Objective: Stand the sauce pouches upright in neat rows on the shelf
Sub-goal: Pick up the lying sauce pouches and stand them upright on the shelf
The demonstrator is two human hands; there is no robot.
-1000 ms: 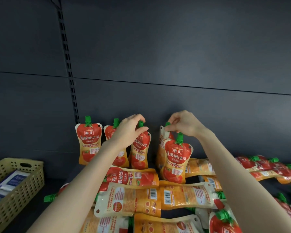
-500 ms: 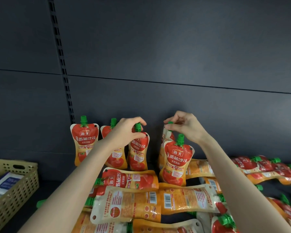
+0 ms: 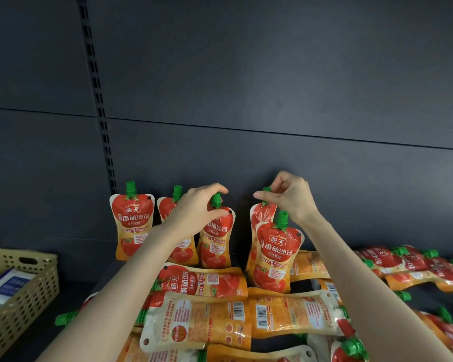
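The dark shelf (image 3: 71, 296) is crowded at its near edge with sauce pouches lying flat, their green caps pointing different ways. A barcode pouch (image 3: 196, 320) lies back side up in the middle of this heap. Just beyond it lies a face-up pouch (image 3: 202, 282), its red tomato print showing. More flat pouches (image 3: 392, 259) trail off to the right, overlapping one another. At the near left stands a tan perforated basket (image 3: 29, 296) holding white and blue packets (image 3: 8, 283).

Farther back, five pouches stand on their bases. The leftmost pouch (image 3: 132, 226) is upright near the wall. The second pouch (image 3: 179, 244) is just right of it and half hidden by the left forearm. The third pouch (image 3: 216, 239) comes next, leaning slightly. After a gap to the right, a front pouch (image 3: 275, 257) stands a little nearer, with a rear pouch (image 3: 262, 212) partly covered behind it. Behind everything rises the dark panelled back wall (image 3: 272, 74), crossed by horizontal seams and a slotted upright (image 3: 97, 95) on the left.

Both bare forearms reach in from the near edge. The left hand (image 3: 196, 207) is over the third pouch, fingers and thumb curled round its green cap. The right hand (image 3: 288, 197) is a little higher and farther right. Its thumb and forefinger pinch the cap of the rear pouch and the remaining fingers are bent above it.
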